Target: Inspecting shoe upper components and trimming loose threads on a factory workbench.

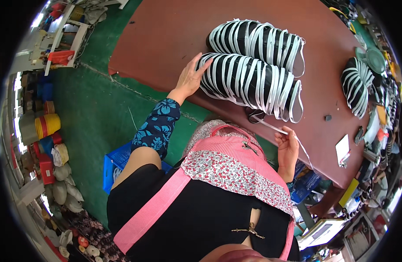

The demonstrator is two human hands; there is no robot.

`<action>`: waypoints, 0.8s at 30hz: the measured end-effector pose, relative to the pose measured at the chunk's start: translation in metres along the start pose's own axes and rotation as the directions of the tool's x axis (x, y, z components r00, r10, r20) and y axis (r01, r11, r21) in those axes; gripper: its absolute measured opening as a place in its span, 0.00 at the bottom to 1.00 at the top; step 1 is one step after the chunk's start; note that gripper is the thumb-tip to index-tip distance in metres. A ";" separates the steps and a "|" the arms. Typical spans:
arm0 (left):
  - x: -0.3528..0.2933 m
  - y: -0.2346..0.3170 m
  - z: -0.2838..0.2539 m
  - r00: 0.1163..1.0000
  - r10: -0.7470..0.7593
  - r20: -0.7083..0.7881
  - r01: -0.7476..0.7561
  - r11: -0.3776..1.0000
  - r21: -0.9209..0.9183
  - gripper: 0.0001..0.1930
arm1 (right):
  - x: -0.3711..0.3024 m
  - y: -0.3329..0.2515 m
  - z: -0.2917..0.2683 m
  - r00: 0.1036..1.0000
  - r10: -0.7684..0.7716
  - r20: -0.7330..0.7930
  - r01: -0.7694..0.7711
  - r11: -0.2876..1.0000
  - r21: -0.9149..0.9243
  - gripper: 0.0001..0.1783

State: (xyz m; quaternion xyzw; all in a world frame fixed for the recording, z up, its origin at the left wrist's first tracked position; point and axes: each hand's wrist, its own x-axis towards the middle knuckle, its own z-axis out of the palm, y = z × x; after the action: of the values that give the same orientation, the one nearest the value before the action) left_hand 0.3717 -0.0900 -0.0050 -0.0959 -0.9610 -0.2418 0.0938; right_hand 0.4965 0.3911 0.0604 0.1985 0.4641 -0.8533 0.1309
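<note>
Two long black bundles wrapped in white straps lie on the brown table (166, 39). My left hand (191, 77) rests flat on the left end of the near bundle (249, 85), fingers spread. The far bundle (257, 43) lies just behind it. My right hand (287, 146) pinches a thin white strap (270, 126) that runs up to the near bundle's lower edge. Black scissors (254, 115) lie on the table under that bundle's edge.
A smaller strap-wrapped bundle (356, 85) lies at the table's right, beside a green round lid (374, 59) and small clutter. A blue crate (115, 166) stands on the green floor at my left. Thread spools and cones (48, 126) line the far left.
</note>
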 end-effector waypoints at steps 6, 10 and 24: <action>-0.002 0.011 -0.001 0.998 0.028 -0.059 -0.028 1.000 0.005 0.26 | -0.044 0.020 0.027 0.998 -0.021 -0.052 0.024 0.997 0.068 0.22; 0.002 0.051 0.018 0.989 -0.106 -0.104 0.107 0.994 0.008 0.33 | -0.070 0.023 0.033 0.998 -0.021 -0.057 0.028 0.991 0.133 0.21; 0.025 0.118 0.013 0.931 0.364 0.037 -0.366 0.928 0.078 0.39 | -0.090 -0.005 0.009 0.996 -0.085 0.025 0.078 0.971 0.226 0.21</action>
State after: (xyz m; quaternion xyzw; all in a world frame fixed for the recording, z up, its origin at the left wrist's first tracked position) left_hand 0.3728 0.0221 0.0426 -0.2714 -0.9367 -0.1789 0.1302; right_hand 0.5722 0.3897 0.1096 0.1780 0.3701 -0.9082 0.0805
